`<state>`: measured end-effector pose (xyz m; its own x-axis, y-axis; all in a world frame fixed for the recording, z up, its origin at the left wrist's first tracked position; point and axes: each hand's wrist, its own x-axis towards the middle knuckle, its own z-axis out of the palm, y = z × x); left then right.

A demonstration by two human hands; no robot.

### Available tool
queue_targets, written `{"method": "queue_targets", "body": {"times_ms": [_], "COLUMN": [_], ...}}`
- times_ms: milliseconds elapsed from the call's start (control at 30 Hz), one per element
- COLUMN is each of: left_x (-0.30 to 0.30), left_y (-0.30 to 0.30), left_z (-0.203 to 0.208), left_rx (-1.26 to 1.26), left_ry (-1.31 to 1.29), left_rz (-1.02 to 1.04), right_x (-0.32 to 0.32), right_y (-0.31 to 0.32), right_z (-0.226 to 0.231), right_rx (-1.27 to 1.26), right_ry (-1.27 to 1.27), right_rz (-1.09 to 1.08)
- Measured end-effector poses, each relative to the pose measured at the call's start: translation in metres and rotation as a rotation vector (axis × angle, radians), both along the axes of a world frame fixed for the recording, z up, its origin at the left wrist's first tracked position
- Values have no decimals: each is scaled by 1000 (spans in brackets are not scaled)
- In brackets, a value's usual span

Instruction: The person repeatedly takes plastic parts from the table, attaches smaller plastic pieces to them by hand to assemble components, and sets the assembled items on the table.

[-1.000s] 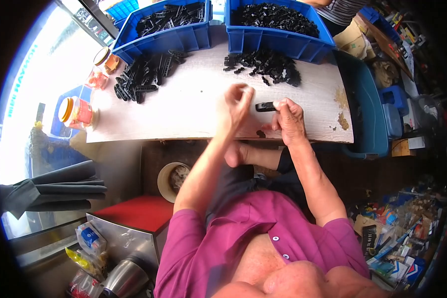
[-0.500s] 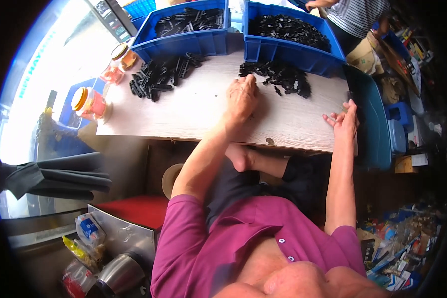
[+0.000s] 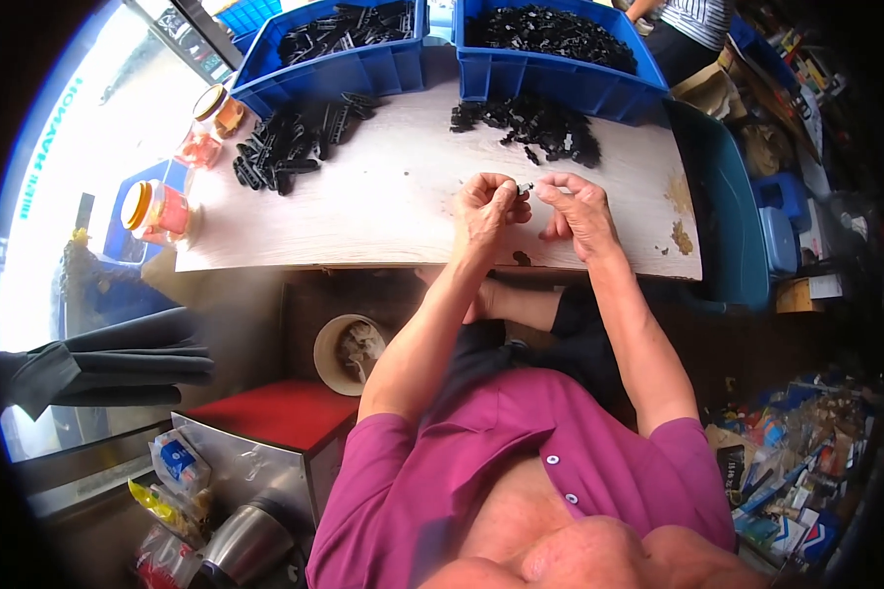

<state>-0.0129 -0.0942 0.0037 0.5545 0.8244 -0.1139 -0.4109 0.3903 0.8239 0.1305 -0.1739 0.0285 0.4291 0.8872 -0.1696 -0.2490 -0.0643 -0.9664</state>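
Above the table's near middle, my left hand [image 3: 485, 211] pinches a small black plastic piece [image 3: 524, 188] between thumb and fingers. My right hand [image 3: 581, 214] is raised just beside it, fingers loosely bent and apart, its fingertips close to the piece. Whether they touch it I cannot tell. Beyond my hands lies a loose heap of small black plastic pieces [image 3: 550, 133]. Farther left is a pile of longer black plastic strips [image 3: 290, 147].
Two blue bins, one of long black parts [image 3: 329, 74] and one of small ones [image 3: 560, 81], stand along the table's [image 3: 393, 221] far edge. Lidded jars [image 3: 157, 211] line the left end. A teal tub [image 3: 737, 226] adjoins the right end. Another person [image 3: 692, 34] stands beyond.
My left hand has drawn back from the heap of small pieces with one in its fingers. My right hand has moved in from the table's right edge to beside it.
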Motion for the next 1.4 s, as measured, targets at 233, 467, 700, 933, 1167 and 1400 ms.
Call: {"method": "queue_targets", "body": {"times_ms": [233, 467, 700, 933, 1167, 1400], "left_x": [3, -25, -202, -174, -153, -145], "left_y": [1, 14, 171, 149, 133, 118], "left_z": [4, -5, -7, 4, 2, 2], "left_rx": [72, 464, 1395, 1561, 1574, 1467], "left_ry": [67, 249, 1411, 1307, 1407, 974], "left_rz": [-31, 199, 867, 525, 517, 649], "right_x": [-5, -9, -12, -6, -11, -10], "right_y": [-1, -5, -2, -5, -5, -6], "right_z": [-3, -8, -12, -15, -12, -11], "right_rx": [14, 38, 103, 104, 89, 103], "right_ry": [-107, -73, -16, -32, -48, -40], "right_rz": [31, 28, 31, -16, -27, -44]}}
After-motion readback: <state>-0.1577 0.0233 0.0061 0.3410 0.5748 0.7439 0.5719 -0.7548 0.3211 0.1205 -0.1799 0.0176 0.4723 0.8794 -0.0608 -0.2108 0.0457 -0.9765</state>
